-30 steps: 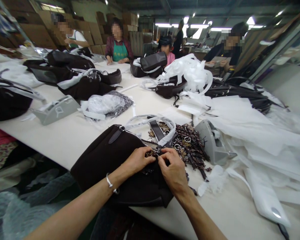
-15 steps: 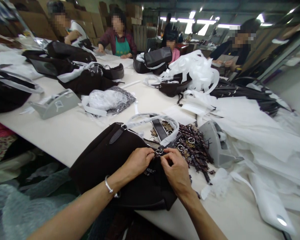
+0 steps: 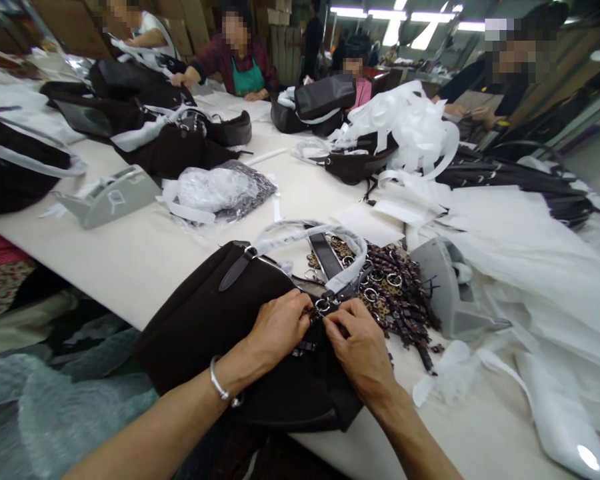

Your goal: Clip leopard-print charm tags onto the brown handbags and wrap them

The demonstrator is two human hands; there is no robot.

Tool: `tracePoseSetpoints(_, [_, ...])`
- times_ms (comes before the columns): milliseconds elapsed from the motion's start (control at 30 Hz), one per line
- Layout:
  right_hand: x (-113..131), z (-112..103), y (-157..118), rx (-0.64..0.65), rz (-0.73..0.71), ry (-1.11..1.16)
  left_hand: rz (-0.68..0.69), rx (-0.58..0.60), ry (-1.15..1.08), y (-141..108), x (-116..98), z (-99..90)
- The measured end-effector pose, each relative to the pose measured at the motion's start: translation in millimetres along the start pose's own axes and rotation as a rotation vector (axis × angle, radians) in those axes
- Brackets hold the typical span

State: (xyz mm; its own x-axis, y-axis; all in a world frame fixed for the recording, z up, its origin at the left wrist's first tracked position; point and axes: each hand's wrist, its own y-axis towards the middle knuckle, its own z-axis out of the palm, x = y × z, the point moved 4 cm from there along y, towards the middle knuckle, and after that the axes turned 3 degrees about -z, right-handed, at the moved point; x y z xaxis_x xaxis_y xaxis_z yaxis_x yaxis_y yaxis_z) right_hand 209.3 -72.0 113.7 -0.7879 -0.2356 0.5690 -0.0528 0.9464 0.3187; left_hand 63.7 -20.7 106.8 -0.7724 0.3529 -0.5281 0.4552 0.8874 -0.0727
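Note:
A dark handbag (image 3: 200,333) lies tilted at the table's near edge, its strap (image 3: 355,257) wrapped in clear plastic. At the top seam, my left hand (image 3: 283,327) pinches a charm with a metal ring (image 3: 323,305). Close beside it, the thumb and fingers of my right hand (image 3: 357,340) are pressed together at the other side of the ring; what exactly they grip is too small to make out. Just behind the bag is a pile of patterned charms (image 3: 393,280) with rings and gold-coloured pieces.
A grey tape dispenser (image 3: 445,287) stands right of the charms, another (image 3: 115,197) at left. White paper sheets (image 3: 530,247) cover the right side. More dark bags (image 3: 180,143) and a plastic-wrapped bundle (image 3: 220,190) lie farther back. Several people work across the table (image 3: 100,273).
My view has shifted slightly, moving the far bags and people in the picture. Both hands stay at the ring; the right fingers have closed more tightly together.

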Motion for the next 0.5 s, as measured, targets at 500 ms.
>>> tracePoseSetpoints(500, [-4.8, 2.3, -6.9, 0.041, -0.038, 0.045, -0.179, 0.104, -0.393, 18.7, 6.4, 12.9])
